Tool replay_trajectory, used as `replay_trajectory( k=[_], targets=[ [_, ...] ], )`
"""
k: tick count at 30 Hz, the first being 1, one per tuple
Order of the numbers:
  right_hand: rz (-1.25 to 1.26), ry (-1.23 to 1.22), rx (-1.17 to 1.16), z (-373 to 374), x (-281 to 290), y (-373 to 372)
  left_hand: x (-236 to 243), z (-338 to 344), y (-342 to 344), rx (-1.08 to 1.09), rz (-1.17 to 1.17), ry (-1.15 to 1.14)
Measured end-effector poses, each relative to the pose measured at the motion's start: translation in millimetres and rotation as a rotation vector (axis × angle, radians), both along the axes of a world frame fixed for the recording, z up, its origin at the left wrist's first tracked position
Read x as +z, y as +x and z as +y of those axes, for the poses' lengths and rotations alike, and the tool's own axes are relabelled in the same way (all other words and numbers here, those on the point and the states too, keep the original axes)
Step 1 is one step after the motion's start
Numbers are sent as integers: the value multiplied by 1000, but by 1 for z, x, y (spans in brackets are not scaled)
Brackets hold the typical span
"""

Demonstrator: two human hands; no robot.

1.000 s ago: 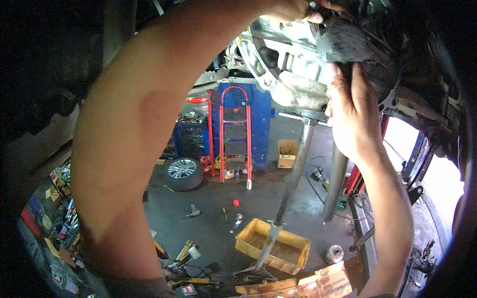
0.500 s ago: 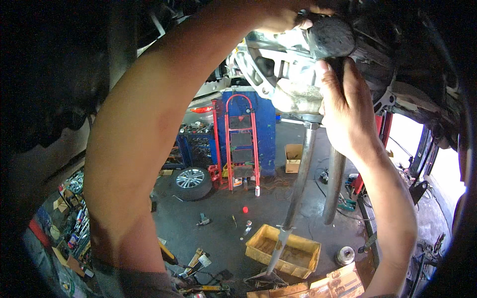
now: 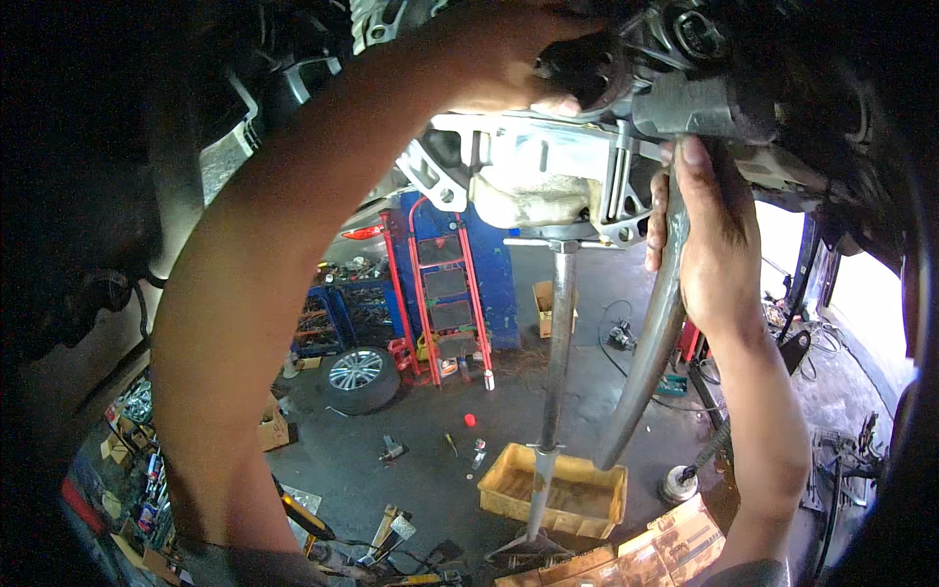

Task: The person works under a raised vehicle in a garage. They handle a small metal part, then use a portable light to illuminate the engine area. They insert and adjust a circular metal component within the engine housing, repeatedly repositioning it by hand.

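Observation:
My left hand [image 3: 523, 78] reaches up to the car's underside, its fingers round a dark metal flange [image 3: 587, 73], partly in shadow. My right hand [image 3: 714, 235] grips a long grey metal bar [image 3: 636, 382] near its upper end, just below a grey cylindrical part [image 3: 694, 106]. Between my arms is a pale aluminium housing [image 3: 528, 196] with slotted brackets. A steel support pole [image 3: 556, 362] stands beneath it, topped by a short crossbar.
Below are a yellow plastic tub [image 3: 504, 494], cardboard [image 3: 646, 553], a loose wheel [image 3: 357, 386] and a metal canister [image 3: 677, 489]. Behind stand a red stepladder [image 3: 445, 269], a blue tool cart [image 3: 342, 318] and a cardboard box [image 3: 553, 303]. Scattered tools lie at left.
The view has shifted, showing more of the underside overhead. My right hand is further right and more side-on on the bar, whose lower end now slants further left. My left hand sits lower in view.

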State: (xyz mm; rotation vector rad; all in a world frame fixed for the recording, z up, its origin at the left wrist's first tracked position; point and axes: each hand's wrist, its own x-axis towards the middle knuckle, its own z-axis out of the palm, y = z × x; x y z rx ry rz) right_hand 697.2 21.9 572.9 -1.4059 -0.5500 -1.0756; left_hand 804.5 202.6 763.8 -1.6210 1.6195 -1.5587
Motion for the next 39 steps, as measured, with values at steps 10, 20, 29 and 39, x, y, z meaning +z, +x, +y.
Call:
replay_trajectory(
  k=[10, 20, 29, 39],
  targets=[
    [-29, -168, -92, -7, 8, 17, 9, 9, -3, 215, 137, 20],
    [-183, -306, -168, 6, 0, 35, 1, 10, -22, 213, 241, 48],
    [-220, -119, 41, 11, -9, 26, -3, 11, -16, 174, 162, 2],
    [-97, -132, -33, 0, 7, 26, -14, 3, 2, -33, 46, -52]
  ],
)
